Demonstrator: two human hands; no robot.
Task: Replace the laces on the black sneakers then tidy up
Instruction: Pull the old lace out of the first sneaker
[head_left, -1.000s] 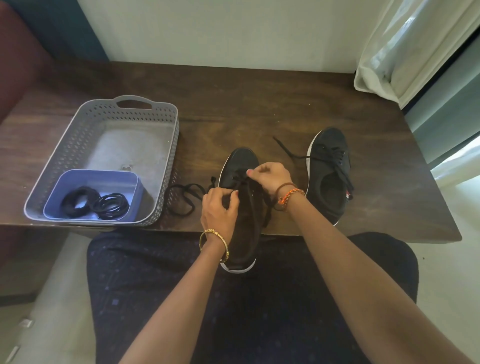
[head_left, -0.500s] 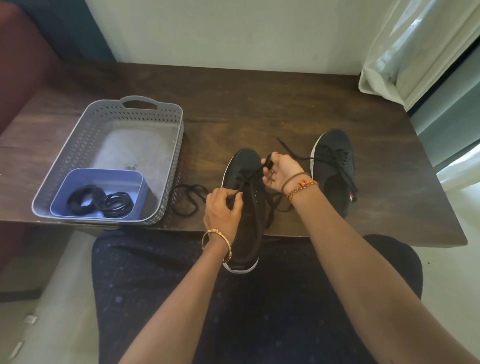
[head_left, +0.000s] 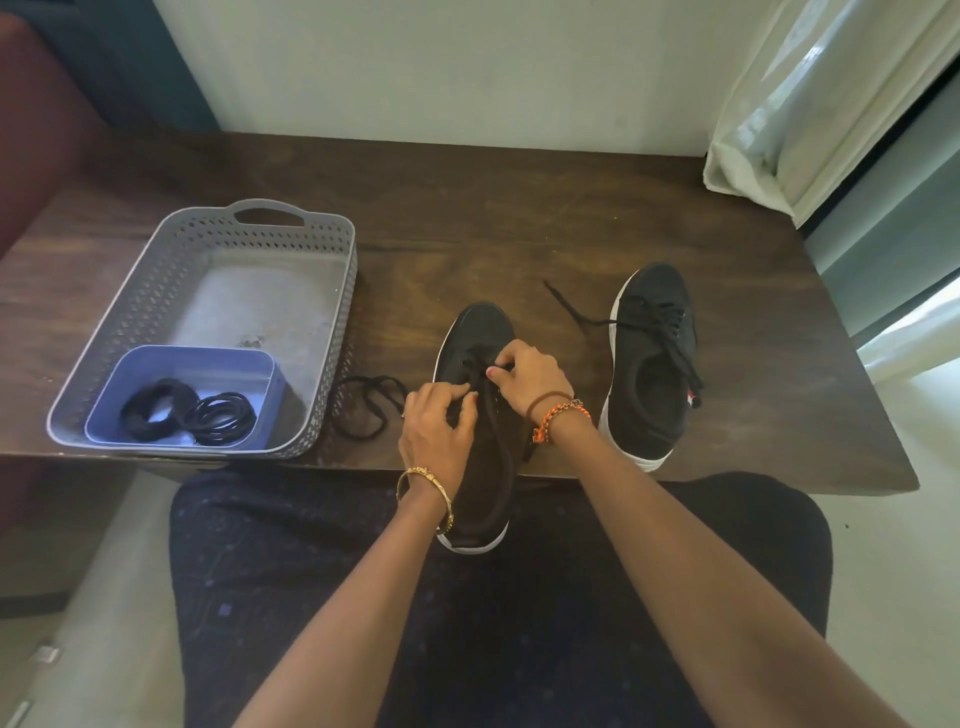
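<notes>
On the dark wooden table, 2 black fabric sneakers with white soles lie toes pointing away. The nearer sneaker overhangs the table's front edge, heel above the person's lap. The left hand has its fingers curled, pinching the black lace at the eyelets; the right hand is curled too, pinching the same lace just beside it. A loose end of lace trails on the table to the left. The second sneaker sits to the right, laced, ends loose. At left stands a grey perforated plastic basket holding a small blue tub with 2 coiled black laces.
</notes>
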